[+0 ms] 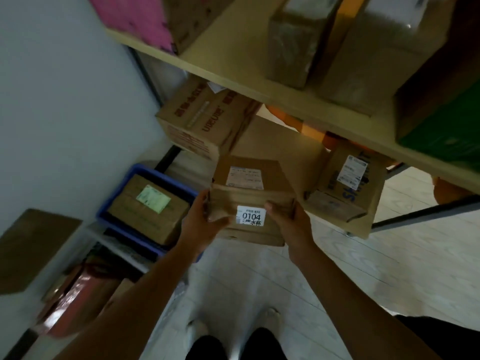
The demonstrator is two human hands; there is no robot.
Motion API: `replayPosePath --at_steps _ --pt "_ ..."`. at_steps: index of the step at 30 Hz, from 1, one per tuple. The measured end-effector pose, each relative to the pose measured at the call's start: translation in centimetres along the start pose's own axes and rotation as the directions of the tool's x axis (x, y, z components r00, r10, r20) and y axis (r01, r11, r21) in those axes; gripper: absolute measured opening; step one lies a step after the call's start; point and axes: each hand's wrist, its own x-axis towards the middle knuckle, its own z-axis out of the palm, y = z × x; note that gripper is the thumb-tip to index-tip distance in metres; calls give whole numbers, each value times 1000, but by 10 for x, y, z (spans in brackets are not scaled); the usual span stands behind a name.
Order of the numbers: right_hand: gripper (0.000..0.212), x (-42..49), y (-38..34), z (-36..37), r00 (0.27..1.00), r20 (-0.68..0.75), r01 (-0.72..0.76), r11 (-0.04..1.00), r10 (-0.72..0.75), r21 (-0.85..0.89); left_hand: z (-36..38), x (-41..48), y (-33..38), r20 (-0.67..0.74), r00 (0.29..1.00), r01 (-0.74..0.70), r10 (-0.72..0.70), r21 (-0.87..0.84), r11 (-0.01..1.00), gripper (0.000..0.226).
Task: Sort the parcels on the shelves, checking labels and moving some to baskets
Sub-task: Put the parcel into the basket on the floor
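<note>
Fingers of the left hand and right hand clasp the near corners of a brown cardboard box, thumbs on its top face. It is held just in front of the lower shelf, right of the blue basket. Gripped only at the near end, it could dip at the far side and slip, since the taped cardboard looks smooth. It is rectangular, with white paper labels. The basket is hard plastic and already holds a parcel.

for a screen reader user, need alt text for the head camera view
A person's left hand and right hand hold a brown parcel with a white sticker reading 0104, in front of a low shelf holding cardboard boxes. To the left, a blue basket holds another box with a green label.
</note>
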Motion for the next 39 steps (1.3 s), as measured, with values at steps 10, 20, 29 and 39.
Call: replayPosePath --at_steps 10,20,29,39 --pt "33 -136 -34 103 988 131 100 978 -77 -181 -131 -149 30 -284 953 66 -111 -162 985 40" --pt "50 -322 -73 187 955 182 277 921 -234 -274 -255 -306 69 -431 899 31 -83 -126 992 54" --pt "113 -408 -104 181 821 555 115 991 -131 64 -316 -415 90 -270 962 -132 40 -331 934 65" --pt "72 -481 -74 221 800 466 484 866 -379 -127 -322 -463 60 -545 834 -200 91 -144 969 41"
